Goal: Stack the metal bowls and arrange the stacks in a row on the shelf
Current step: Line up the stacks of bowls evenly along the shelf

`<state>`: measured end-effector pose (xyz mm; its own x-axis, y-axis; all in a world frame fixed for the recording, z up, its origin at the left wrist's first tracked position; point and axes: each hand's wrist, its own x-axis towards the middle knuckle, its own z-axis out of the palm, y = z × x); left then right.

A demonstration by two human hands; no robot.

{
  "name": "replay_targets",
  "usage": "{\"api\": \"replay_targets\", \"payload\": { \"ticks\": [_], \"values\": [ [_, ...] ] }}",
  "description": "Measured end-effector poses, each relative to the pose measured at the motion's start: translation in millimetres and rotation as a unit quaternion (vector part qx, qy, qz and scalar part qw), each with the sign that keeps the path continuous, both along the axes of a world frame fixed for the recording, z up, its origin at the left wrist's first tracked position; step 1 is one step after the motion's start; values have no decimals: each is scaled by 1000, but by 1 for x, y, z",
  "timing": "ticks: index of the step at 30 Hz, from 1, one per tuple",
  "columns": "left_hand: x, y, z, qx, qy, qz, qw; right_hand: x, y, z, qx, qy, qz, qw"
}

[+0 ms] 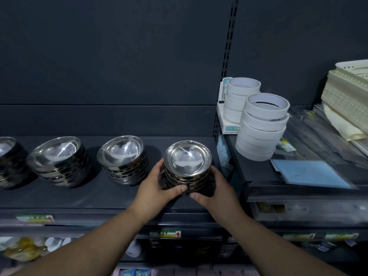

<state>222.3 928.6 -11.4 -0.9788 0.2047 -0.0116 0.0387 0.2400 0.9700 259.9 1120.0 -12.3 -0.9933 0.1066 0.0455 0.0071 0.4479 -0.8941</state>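
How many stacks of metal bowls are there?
4: leftmost stack, cut by the frame; second stack; third stack; rightmost stack, gripped by left hand and right hand. Others possibly offscreen.

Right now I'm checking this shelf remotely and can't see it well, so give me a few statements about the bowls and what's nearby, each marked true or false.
1. The left hand and right hand both grip the rightmost bowl stack. True.
2. The bowls lie upside down. False: they sit open side up.
3. Other bowl stacks stand on the shelf to the left of the held one. True: three show, the farthest cut off by the frame edge.
4. The tape rolls share the bowls' shelf. False: they stand on the neighbouring shelf to the right, which sits higher.
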Motion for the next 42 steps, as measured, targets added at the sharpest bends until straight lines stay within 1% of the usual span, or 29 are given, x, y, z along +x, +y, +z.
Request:
{"api": "replay_targets", "payload": {
  "ticks": [7,13,19,23,36,42],
  "values": [
    [3,3,0,-16,0,16,1000,1,-3,4,-9,2,-6,1000],
    [5,7,2,-3,4,29,1000,0,-2,3,-22,6,-10,1000],
    [2,6,1,-10,6,29,999,-1,0,2,-24,13,-13,1000],
    [1,5,2,-27,10,24,999,0,1,0,-19,15,-14,1000],
    [1,3,5,-41,10,16,999,0,2,-4,-12,2,-18,1000],
    [3,-1,7,-54,3,23,998,5,2,-1,13,-16,-24,999]
  ]
}}
